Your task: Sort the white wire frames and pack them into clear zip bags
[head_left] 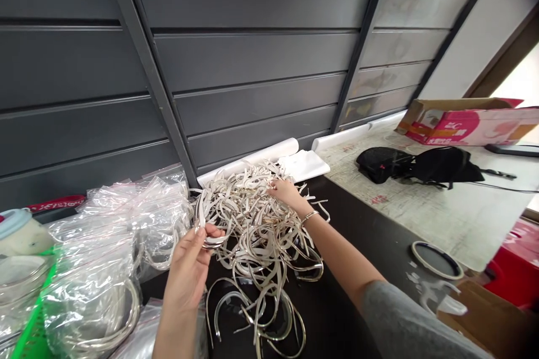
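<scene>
A tangled pile of thin, curved metal bands (248,213), silvery with whitish faces and shaped like headbands, lies on the dark tabletop. My left hand (191,255) is closed around a small bunch of these bands (203,210), held at the pile's left edge. At the far right side of the pile, my right hand (286,192) has its fingertips pinched on a band; the exact piece is partly hidden among the others. Several loose bands (256,314) spread over the near side of the table.
Clear plastic bags (92,291) holding bundled bands stand on the left, by a green basket (36,314) and a lidded tub (23,233). White rolls (252,160) lie along the grey wall. To the right are a black bag (442,165), a pink carton (467,123) and a tape ring (437,261).
</scene>
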`<action>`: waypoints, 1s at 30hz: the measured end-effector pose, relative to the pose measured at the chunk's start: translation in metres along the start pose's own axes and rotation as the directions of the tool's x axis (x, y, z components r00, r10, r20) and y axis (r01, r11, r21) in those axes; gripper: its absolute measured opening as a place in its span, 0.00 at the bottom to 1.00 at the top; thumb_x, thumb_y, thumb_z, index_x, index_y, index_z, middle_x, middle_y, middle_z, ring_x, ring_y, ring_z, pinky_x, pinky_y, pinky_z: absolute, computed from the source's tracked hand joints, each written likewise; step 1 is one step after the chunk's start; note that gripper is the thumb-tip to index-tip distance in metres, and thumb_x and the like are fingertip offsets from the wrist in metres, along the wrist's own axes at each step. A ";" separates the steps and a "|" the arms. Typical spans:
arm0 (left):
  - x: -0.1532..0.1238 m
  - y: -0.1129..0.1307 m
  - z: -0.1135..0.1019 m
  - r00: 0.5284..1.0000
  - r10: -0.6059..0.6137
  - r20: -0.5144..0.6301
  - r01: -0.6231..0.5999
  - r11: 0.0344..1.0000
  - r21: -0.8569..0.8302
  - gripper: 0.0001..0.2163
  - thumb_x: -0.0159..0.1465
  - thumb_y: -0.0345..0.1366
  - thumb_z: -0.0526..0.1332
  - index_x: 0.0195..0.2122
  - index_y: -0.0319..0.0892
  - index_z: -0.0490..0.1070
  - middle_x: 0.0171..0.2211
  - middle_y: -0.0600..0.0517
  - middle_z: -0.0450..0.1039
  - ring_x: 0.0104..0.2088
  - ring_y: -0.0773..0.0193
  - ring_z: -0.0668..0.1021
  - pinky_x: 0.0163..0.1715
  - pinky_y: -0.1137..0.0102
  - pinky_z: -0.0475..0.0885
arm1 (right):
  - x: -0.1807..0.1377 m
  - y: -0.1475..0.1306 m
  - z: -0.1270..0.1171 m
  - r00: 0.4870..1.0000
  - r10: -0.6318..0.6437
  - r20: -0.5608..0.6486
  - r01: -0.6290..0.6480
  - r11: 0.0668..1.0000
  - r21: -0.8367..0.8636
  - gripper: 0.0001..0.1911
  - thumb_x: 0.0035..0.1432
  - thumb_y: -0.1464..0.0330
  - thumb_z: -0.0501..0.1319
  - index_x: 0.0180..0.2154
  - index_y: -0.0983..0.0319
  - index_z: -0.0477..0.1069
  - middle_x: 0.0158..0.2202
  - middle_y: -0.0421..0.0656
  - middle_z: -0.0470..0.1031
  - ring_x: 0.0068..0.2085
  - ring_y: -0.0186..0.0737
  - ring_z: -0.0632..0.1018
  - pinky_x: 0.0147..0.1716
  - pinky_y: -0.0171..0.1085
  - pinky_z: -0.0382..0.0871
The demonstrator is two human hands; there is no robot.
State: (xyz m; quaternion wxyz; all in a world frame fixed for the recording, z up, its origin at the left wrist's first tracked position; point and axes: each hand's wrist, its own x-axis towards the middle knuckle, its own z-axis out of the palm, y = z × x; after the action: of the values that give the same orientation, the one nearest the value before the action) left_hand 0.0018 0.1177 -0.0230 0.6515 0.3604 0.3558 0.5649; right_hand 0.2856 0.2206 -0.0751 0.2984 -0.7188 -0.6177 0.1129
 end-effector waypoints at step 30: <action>-0.001 -0.020 0.009 0.970 -0.102 0.221 0.021 0.939 0.344 0.14 0.54 0.45 0.64 0.30 0.38 0.76 0.24 0.50 0.73 0.30 0.62 0.73 0.35 0.70 0.66 | -0.093 -0.052 -0.027 0.704 -0.580 0.410 -0.077 0.512 0.855 0.22 0.57 0.54 0.57 0.21 0.64 0.62 0.16 0.32 0.55 0.18 0.25 0.55 0.17 0.30 0.47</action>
State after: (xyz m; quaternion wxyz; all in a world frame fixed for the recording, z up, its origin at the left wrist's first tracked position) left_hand 0.0191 0.1136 -0.0358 0.6347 0.5200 0.3791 0.4278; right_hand 0.2376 0.1269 -0.0432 0.3750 -0.2951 -0.6569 0.5838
